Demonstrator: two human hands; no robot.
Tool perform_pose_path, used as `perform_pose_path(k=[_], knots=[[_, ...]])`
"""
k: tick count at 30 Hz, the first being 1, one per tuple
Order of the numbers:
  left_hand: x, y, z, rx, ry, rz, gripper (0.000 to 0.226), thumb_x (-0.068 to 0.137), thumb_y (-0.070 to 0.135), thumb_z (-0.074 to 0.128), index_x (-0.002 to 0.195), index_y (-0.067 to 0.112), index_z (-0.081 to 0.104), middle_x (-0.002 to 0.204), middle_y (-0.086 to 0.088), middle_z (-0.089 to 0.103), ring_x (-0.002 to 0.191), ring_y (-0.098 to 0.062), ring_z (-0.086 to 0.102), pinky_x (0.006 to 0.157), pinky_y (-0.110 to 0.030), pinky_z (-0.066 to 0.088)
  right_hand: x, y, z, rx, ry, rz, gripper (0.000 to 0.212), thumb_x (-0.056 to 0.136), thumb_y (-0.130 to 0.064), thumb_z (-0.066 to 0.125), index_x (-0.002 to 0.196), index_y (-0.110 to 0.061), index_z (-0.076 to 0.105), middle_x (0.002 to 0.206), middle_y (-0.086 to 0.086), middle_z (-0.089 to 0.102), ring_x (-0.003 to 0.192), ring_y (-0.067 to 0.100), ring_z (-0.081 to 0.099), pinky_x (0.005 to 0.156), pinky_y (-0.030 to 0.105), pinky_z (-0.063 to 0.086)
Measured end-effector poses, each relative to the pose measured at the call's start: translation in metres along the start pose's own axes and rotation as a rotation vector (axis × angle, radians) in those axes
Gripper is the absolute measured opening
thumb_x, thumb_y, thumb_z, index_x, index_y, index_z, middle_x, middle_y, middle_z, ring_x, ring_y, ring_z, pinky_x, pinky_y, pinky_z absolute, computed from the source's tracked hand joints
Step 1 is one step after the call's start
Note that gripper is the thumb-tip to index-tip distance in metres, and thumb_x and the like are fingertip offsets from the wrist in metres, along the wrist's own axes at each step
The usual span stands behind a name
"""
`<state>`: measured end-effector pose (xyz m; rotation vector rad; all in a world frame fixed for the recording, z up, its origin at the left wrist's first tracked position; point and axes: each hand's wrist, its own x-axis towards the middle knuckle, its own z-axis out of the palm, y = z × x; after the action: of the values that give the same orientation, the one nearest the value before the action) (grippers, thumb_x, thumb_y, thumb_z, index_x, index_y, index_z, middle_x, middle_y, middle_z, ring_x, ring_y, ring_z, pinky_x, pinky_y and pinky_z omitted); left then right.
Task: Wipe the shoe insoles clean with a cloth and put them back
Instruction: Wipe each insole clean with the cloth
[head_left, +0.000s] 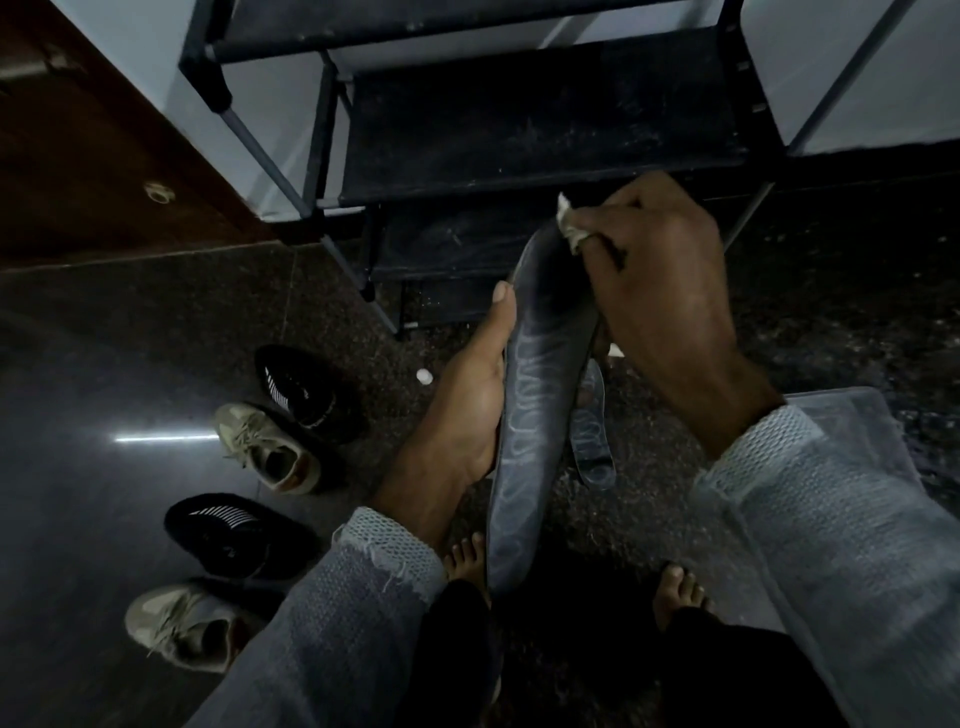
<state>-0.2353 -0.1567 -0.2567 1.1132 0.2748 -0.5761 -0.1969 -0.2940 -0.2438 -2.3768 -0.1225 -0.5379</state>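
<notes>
Fingers (597, 244) of the right hand (660, 280) curl round a pale cloth (571, 228), pressing it to the toe end of a grey insole (535, 415).

Left hand (467, 395) grips that insole along its left edge, thumb up the side, holding it upright above the dark floor (156, 322). A second insole (592, 431) lies on the floor just behind it. Two black shoes (306, 387) and two tan sneakers (265, 449) sit to the left, near a dusty black shoe rack (519, 130). Bare feet (675, 592) show below.
</notes>
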Motion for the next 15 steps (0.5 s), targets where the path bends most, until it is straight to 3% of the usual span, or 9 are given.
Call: perform_pose_path(k=[2,7,9,13,15], knots=[[0.000,-0.001,0.003,-0.001,0.000,0.001,0.050,0.100,0.048,0.030,0.117,0.017,0.065,0.120,-0.011,0.067,0.112,-0.029,0.061,0.102,-0.049,0.045,-0.001,0.002,-0.001,-0.009,0.014,-0.003,0.021,0.093,-0.015,0.056,0.098,-0.003,0.073,0.094,0.012,0.061,0.080,0.022,0.059,0.069,0.037,0.053],[0.000,0.002,-0.001,-0.053,-0.008,-0.014,0.055,0.101,0.048,0.028,0.129,0.011,0.057,0.119,-0.012,0.067,0.108,-0.026,0.064,0.090,-0.036,0.055,-0.007,-0.017,0.008,0.022,-0.053,-0.162,0.029,0.095,-0.019,0.049,0.102,0.000,0.071,0.091,0.012,0.060,0.077,0.022,0.058,0.062,0.036,0.053],[-0.001,0.003,-0.002,-0.043,-0.006,-0.015,0.057,0.100,0.049,0.028,0.133,0.010,0.054,0.120,-0.012,0.067,0.107,-0.027,0.064,0.086,-0.036,0.057,-0.004,-0.018,0.007,0.055,-0.067,-0.113,0.041,0.094,-0.031,0.043,0.101,-0.003,0.071,0.091,0.006,0.059,0.079,0.016,0.056,0.065,0.027,0.051],[-0.003,0.002,0.003,-0.004,0.014,-0.021,0.059,0.099,0.050,0.030,0.132,0.008,0.056,0.128,-0.017,0.061,0.119,-0.036,0.056,0.104,-0.052,0.044,0.001,0.003,0.000,0.056,-0.022,0.085,0.029,0.096,-0.024,0.051,0.099,-0.002,0.070,0.092,0.005,0.057,0.074,0.005,0.051,0.067,0.022,0.048],[-0.002,0.002,0.005,-0.005,0.023,-0.022,0.057,0.100,0.048,0.029,0.133,0.009,0.055,0.133,-0.018,0.058,0.126,-0.037,0.051,0.110,-0.055,0.036,0.000,0.004,-0.001,-0.017,0.006,0.017,0.025,0.096,-0.018,0.054,0.098,-0.001,0.071,0.093,0.009,0.059,0.076,0.012,0.054,0.066,0.028,0.050]])
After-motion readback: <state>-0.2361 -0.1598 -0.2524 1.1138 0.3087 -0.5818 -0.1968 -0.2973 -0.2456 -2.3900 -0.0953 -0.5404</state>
